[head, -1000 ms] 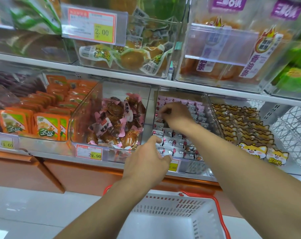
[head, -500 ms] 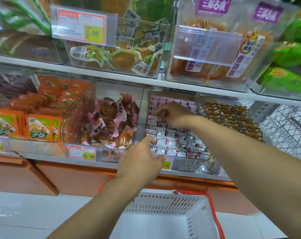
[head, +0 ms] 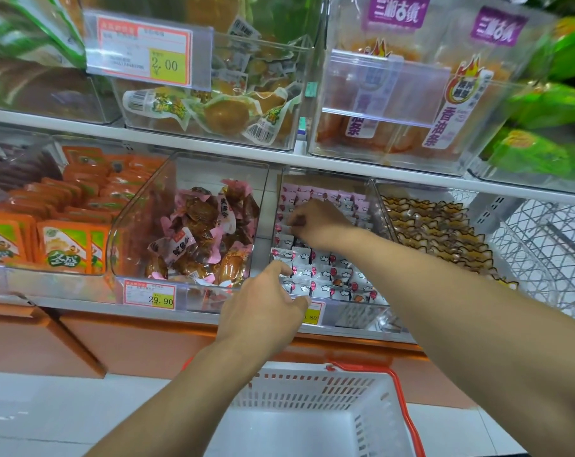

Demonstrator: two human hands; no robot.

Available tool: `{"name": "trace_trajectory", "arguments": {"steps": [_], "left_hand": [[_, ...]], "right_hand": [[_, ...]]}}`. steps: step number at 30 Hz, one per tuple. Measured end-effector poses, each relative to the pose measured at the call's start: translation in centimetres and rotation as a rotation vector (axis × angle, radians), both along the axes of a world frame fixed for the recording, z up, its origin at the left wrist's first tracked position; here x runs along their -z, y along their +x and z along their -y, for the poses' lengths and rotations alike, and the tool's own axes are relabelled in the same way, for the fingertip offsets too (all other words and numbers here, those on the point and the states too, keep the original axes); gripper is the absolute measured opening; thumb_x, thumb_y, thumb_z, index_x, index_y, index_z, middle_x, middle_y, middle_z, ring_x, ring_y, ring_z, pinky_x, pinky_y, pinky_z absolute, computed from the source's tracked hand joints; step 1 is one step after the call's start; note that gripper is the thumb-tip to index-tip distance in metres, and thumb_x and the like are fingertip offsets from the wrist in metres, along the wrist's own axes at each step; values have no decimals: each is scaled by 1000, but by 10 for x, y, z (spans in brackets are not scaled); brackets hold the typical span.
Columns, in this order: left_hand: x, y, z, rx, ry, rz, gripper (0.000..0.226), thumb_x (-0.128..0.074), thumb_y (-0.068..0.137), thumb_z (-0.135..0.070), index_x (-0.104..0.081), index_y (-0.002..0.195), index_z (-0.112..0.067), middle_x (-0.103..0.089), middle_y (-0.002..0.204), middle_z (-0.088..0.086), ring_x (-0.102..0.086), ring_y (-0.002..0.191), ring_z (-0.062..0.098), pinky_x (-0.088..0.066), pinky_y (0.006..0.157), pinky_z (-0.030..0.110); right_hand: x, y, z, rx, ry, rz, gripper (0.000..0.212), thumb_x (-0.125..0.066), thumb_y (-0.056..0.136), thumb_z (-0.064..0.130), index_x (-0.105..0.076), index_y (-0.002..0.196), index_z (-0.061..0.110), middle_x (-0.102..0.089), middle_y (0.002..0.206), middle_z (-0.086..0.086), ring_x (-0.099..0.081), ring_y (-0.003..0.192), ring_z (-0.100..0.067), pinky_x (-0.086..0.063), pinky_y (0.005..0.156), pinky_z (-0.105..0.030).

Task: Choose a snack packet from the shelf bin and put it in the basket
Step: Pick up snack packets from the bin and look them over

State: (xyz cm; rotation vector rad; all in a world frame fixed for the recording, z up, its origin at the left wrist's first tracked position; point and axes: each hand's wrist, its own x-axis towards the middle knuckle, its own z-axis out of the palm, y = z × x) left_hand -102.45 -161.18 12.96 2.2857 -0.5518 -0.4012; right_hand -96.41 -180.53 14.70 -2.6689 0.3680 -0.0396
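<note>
Snack packets (head: 316, 268), pink and white, fill the clear bin (head: 375, 206) at frame centre. The right hand (head: 316, 222) pinches one; the left hand (head: 263, 311), fingers loosely curled, touches the bin's front. Price tags read 29.90 (head: 149, 296) and 2.00 (head: 144, 51). A white basket (head: 312, 387) sits below.

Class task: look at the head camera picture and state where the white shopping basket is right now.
The basket sits low in the middle of the head view, on the floor below the shelf, under the left hand and the bin of small pink packets.

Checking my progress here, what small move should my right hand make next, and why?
Probably lift the right hand up out of the bin: its fingers look curled on a small pink-and-white packet, though the grip is partly hidden, and the basket below holds nothing visible.
</note>
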Motion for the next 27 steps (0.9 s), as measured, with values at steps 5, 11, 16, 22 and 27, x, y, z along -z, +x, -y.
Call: {"name": "trace_trajectory", "arguments": {"steps": [5, 11, 16, 22, 27], "left_hand": [[-4, 10, -3, -76, -101, 18, 13, -70, 88, -46, -60, 90, -38, -66, 68, -18, -66, 78, 9, -56, 83, 40], [-7, 18, -8, -126, -184, 59, 9, -71, 89, -39, -63, 89, -35, -64, 66, -25, -64, 73, 6, -54, 75, 34], [-13, 17, -8, -187, -473, -96, 12, -68, 95, -35, -63, 105, -30, -70, 73, -2, -64, 63, 7, -50, 60, 30], [-14, 6, -9, -185, -709, -466, 26, -70, 92, -37, -71, 113, -21, -79, 95, -5, -77, 80, 12, -55, 57, 20], [-7, 3, -12, -140, -727, -458, 54, -80, 75, -44, -71, 120, -15, -80, 93, 3, -76, 81, 14, -54, 63, 16]], "right_hand": [[-6, -5, -2, 178, 111, 294, 18, -62, 99, 23, -65, 85, 34, -69, 98, 15, -65, 87, -5, -52, 71, -23], [-33, -50, -16, 363, 600, 623, 19, -63, 100, 16, -62, 87, 29, -73, 98, 6, -74, 85, -21, -46, 54, -20], [-39, -105, -38, 478, 1155, 630, 6, -57, 101, 8, -62, 103, 7, -75, 107, -10, -76, 91, -20, -58, 70, -19], [-11, -149, -45, 502, 1403, 529, 8, -59, 100, 6, -63, 94, 7, -77, 98, -12, -76, 95, -25, -61, 80, -31], [-4, -167, -31, 405, 1183, 484, 5, -65, 96, 13, -63, 95, 8, -75, 81, -3, -74, 84, -20, -61, 70, -27]]}}
